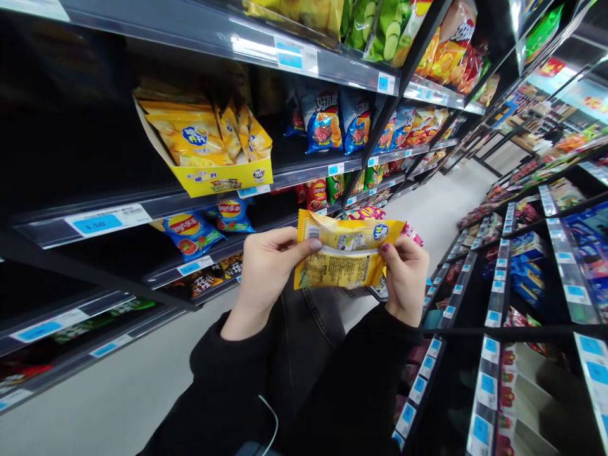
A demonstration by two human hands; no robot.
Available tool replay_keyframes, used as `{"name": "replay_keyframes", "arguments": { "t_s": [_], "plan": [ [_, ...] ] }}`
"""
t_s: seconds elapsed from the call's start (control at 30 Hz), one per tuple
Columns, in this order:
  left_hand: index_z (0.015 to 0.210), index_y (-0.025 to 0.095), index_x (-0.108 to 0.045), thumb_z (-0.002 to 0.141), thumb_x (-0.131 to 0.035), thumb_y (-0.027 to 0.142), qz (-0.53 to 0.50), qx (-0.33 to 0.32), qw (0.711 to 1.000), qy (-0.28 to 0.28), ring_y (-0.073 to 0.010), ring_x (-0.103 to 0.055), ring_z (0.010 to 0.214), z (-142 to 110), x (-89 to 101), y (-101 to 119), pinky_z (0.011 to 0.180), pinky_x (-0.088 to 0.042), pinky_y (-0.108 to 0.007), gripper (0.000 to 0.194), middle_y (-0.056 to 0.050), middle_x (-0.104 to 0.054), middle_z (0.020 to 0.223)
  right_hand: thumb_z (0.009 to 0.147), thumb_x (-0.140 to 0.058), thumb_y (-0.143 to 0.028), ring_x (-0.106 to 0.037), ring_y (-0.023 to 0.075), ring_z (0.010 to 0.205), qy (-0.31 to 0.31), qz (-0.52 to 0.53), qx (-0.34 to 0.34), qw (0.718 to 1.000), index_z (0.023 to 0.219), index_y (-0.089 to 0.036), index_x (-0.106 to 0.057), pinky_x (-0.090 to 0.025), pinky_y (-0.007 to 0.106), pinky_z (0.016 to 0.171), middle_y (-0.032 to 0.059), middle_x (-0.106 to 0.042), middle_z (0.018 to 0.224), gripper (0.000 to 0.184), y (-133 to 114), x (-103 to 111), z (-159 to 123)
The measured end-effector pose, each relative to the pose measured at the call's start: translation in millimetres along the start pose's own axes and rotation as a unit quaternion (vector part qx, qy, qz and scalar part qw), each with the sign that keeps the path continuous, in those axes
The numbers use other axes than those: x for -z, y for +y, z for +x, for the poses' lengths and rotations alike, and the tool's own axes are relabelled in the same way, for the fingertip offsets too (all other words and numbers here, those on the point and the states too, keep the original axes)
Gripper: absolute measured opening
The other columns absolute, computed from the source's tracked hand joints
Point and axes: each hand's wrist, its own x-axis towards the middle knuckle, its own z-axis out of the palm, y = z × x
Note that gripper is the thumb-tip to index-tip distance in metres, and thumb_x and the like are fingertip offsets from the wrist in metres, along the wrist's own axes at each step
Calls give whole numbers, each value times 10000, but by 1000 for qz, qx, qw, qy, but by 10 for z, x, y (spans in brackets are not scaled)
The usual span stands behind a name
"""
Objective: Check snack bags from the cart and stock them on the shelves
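A yellow snack packet (pixel 344 253) is stretched between my two hands, its printed back with a barcode and small text turned up toward me. My left hand (pixel 270 269) pinches its left end, thumb on top near the barcode. At the other end my right hand (pixel 406 278) grips the packet, thumb pressed beside the blue logo. The fingers underneath are hidden by the packet. On the shelf to the left, a yellow display box (pixel 228 183) holds several similar yellow packets (pixel 194 139), standing and leaning.
Blue chip bags (pixel 325 120) hang or stand on the same shelf, farther along. Lower down lie blue Lay's bags (pixel 190 234). A shelf edge with price tags (pixel 109 218) juts out at left. Another shelf rack (pixel 489 373) lines the right side, with pale floor (pixel 427 209) between.
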Motion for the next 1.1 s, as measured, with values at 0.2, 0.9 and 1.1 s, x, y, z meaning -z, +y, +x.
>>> {"name": "replay_keyframes", "arguments": {
  "t_s": [0.2,0.9,1.1],
  "plan": [
    [601,171,-721,655,-759,397,68,-46,995,51,-119,-531,522,10,1,7,461,-430,-221,235,22,-589,518,767,-657,-402,-378,83,514,61,-114,39,991,590,-176,-545,-317,214,479,-47,-437,525,309,-72,-56,1],
    [1016,236,-669,570,-826,198,-13,-73,997,27,-136,-670,760,53,107,124,655,-571,-246,475,-35,-675,1082,671,-766,-325,-619,115,639,44,-34,33,998,812,-228,-579,-498,227,586,-35,-632,712,252,-96,-79,-30],
    [838,141,-703,660,-762,312,7,24,999,-48,-161,-659,688,50,77,159,630,-543,-265,254,-48,-716,804,727,-722,-326,-630,126,630,11,-22,19,1000,978,-234,-637,-506,247,592,-25,-662,704,281,-54,-54,-15]
  ]
}}
